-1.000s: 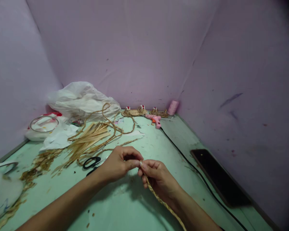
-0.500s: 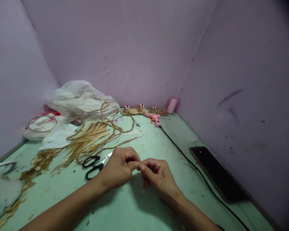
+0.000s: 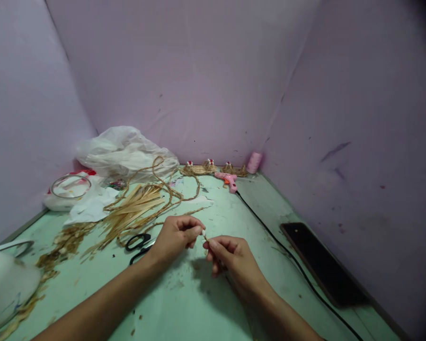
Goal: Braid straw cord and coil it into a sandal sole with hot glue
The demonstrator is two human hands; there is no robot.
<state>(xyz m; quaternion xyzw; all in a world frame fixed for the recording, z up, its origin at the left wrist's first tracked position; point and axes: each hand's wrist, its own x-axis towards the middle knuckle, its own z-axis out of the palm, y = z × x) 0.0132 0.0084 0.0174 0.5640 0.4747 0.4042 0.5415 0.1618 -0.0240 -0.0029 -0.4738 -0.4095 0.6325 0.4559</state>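
Note:
Above the table, my left hand (image 3: 177, 237) is closed in a pinch, thumb and forefinger at a small white bead-like piece (image 3: 203, 232). Just to its right, my right hand (image 3: 232, 255) pinches a thin brown strand (image 3: 206, 239) that runs up to the white piece. Most of the strand is hidden in the right fingers. Black-handled scissors (image 3: 137, 242) lie behind my left wrist, their blades partly covered by it.
Dried fibre strips (image 3: 137, 206) and braided cord (image 3: 170, 189) lie at left. A pink glue gun (image 3: 227, 180), its black cable (image 3: 266, 225) and a phone (image 3: 323, 265) lie right. Beaded woven pieces (image 3: 199, 169), a pink thread spool (image 3: 254, 162) and a plastic bag (image 3: 124, 149) line the back.
My hands have drawn slightly apart, and the white piece and brown strand now show between the fingertips. The view has shifted a little, so the scene sits slightly lower.

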